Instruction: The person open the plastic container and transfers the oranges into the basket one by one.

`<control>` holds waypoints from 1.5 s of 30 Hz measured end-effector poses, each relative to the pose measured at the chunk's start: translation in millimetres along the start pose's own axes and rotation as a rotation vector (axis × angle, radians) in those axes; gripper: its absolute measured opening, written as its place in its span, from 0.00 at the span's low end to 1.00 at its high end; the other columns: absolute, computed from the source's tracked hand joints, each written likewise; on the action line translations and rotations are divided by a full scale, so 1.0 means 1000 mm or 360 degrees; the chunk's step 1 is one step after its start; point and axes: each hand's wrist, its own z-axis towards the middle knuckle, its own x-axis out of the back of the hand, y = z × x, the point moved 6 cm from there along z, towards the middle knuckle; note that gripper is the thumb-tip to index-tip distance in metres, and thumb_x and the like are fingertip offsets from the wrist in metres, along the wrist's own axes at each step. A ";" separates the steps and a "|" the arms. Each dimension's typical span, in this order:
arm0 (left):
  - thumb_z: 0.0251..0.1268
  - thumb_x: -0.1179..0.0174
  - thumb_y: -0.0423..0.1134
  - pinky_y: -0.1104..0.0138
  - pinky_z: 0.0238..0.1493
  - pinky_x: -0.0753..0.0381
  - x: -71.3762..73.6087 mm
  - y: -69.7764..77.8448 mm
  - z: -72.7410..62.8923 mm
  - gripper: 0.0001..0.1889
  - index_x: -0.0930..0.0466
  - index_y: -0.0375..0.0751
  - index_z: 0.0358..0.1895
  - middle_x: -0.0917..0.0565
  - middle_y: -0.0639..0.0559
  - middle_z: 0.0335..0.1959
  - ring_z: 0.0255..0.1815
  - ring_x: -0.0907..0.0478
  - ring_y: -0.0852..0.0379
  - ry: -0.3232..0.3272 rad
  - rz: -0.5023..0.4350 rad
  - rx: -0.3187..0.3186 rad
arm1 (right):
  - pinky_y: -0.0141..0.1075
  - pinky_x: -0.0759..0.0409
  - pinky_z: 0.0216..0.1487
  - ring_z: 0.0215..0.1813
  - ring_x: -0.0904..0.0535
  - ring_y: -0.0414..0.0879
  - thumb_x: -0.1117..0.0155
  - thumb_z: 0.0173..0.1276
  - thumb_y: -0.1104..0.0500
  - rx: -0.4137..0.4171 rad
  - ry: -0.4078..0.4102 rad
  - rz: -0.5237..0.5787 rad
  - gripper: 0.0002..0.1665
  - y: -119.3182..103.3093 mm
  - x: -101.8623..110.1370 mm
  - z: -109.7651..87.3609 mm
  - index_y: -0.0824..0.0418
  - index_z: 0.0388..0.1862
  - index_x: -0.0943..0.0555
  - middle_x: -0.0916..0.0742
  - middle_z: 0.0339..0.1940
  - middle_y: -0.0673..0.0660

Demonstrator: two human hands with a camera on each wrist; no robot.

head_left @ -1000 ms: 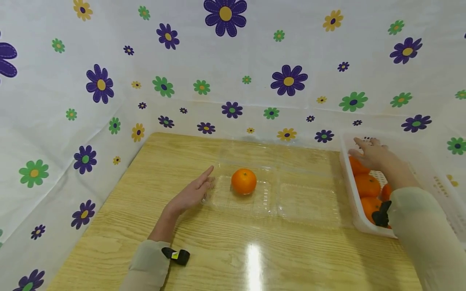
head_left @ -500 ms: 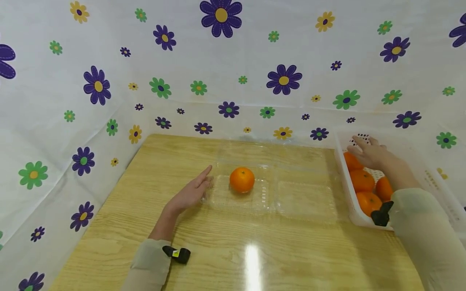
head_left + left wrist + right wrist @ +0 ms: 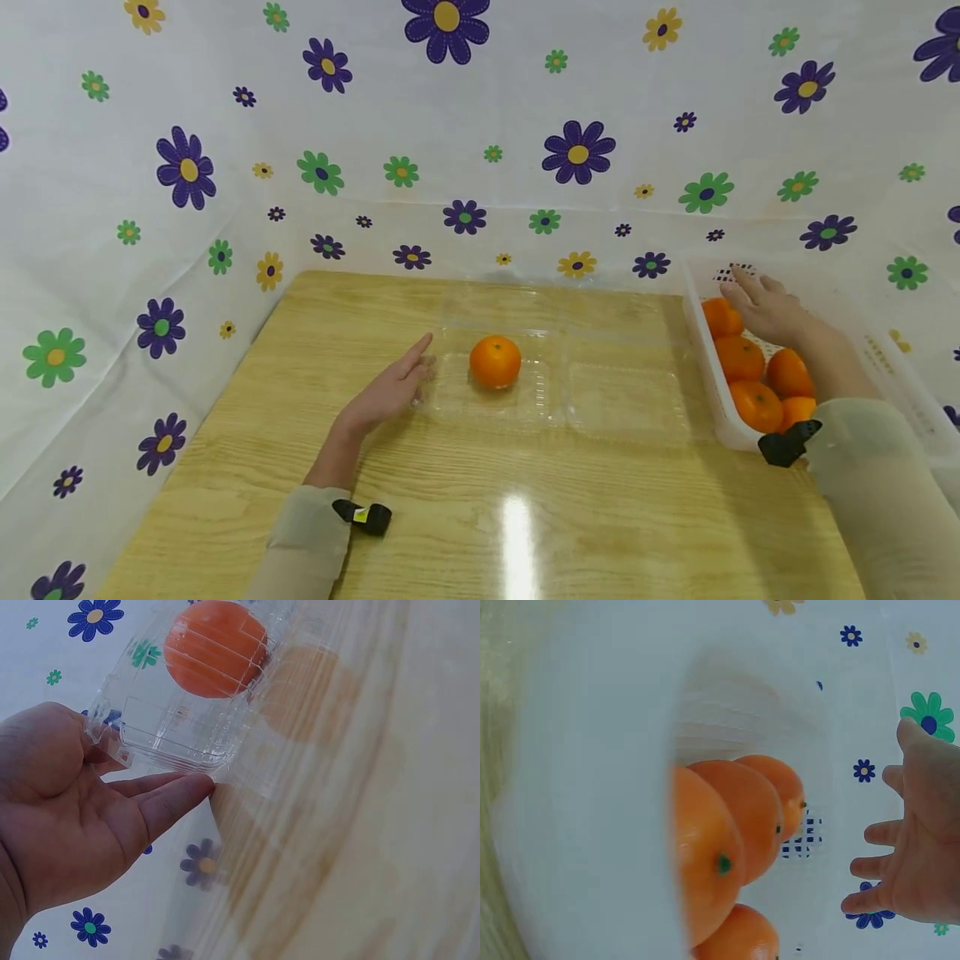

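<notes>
A clear plastic clamshell container (image 3: 626,400) lies on the wooden table, with a single orange (image 3: 495,362) in its left part. My left hand (image 3: 386,396) touches the container's left edge, fingers extended; in the left wrist view, the fingertips (image 3: 199,784) lie right at its ribbed corner. To the right, my right hand (image 3: 768,315) is over the white plastic basket (image 3: 708,371), fingers spread and nothing held. Several oranges (image 3: 753,404) lie along the basket's left side, beneath and in front of that hand. The right wrist view shows them behind the basket's wall (image 3: 600,787).
The container's raised clear lid (image 3: 502,304) stands at the back. A white flowered cloth (image 3: 450,125) hangs behind the table and along the left. The basket stands at the table's right side. Both sleeves carry a black strapped device, the left one (image 3: 371,518) near the table's front.
The head view has shifted a little. My right hand has moved slightly rightward relative to the basket, and more of the oranges show. The left hand stays at the container's edge.
</notes>
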 end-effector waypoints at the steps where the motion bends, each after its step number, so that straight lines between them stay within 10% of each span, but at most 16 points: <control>1: 0.83 0.65 0.43 0.47 0.71 0.41 0.001 0.000 0.000 0.30 0.62 0.52 0.82 0.40 0.35 0.76 0.68 0.33 0.40 0.0001 -0.0003 -0.0004 | 0.78 0.63 0.62 0.69 0.65 0.87 0.78 0.76 0.30 -0.0008 -0.0001 0.0001 0.48 0.001 -0.002 0.000 0.57 0.80 0.71 0.62 0.75 0.81; 19: 0.83 0.63 0.43 0.50 0.64 0.34 0.005 0.004 -0.001 0.31 0.61 0.51 0.82 0.40 0.35 0.76 0.64 0.31 0.41 0.0002 -0.0040 0.0009 | 0.78 0.63 0.63 0.68 0.66 0.89 0.75 0.77 0.31 0.0020 0.0015 -0.0015 0.50 0.010 -0.028 -0.001 0.64 0.80 0.67 0.62 0.73 0.85; 45: 0.83 0.64 0.42 0.49 0.65 0.38 0.002 0.000 -0.001 0.30 0.61 0.52 0.82 0.43 0.34 0.77 0.67 0.35 0.40 0.0000 -0.0044 0.0017 | 0.76 0.62 0.66 0.75 0.66 0.80 0.56 0.79 0.38 0.0442 0.0254 0.0050 0.45 -0.082 -0.070 -0.032 0.57 0.83 0.58 0.61 0.80 0.73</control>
